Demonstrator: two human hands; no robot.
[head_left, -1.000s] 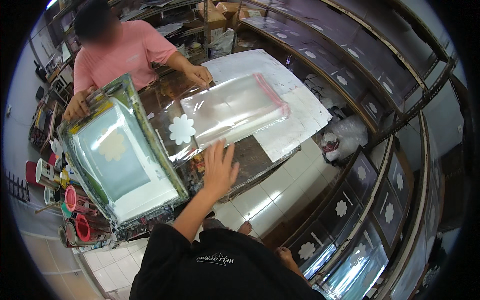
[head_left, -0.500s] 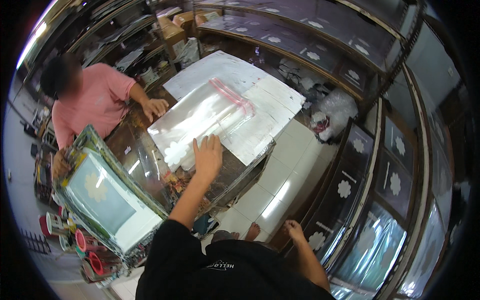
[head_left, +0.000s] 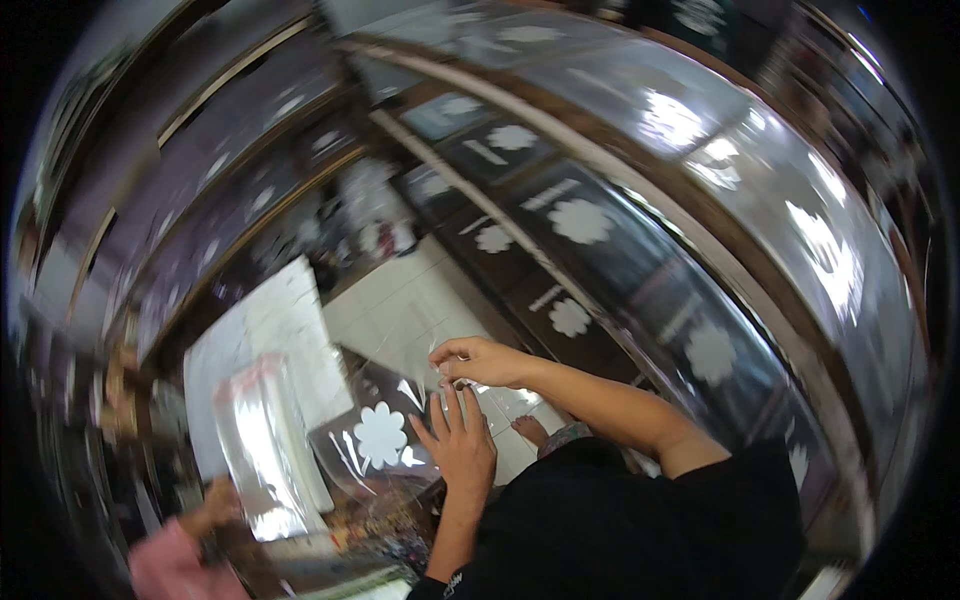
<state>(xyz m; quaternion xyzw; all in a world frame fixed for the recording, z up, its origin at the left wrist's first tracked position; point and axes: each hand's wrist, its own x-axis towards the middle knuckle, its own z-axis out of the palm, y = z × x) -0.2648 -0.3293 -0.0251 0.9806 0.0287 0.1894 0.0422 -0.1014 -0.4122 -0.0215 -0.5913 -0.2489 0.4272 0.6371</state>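
A clear plastic bag (head_left: 378,438) with a white flower print spreads out in front of me, left of my hands. My right hand (head_left: 478,361) pinches its edge between thumb and fingers. My left hand (head_left: 462,445) lies just below the right, against the bag, fingers stretched and spread. To the left, a stack of clear bags (head_left: 262,450) with a pink band rests on a white board (head_left: 265,325). A co-worker's hand (head_left: 222,500) with a pink sleeve is beside that stack, smeared by motion.
Racks hold several dark panels with flower-printed clear bags (head_left: 582,221) on my right and ahead. Wooden rails (head_left: 540,262) edge them. Tiled floor (head_left: 440,290) runs between the table and racks. A bare foot (head_left: 530,430) shows below my hands.
My view has swung right toward the racks. My left hand has left the stack with a printed bag coming away from it. My right hand has come up and taken hold of the bag's edge.
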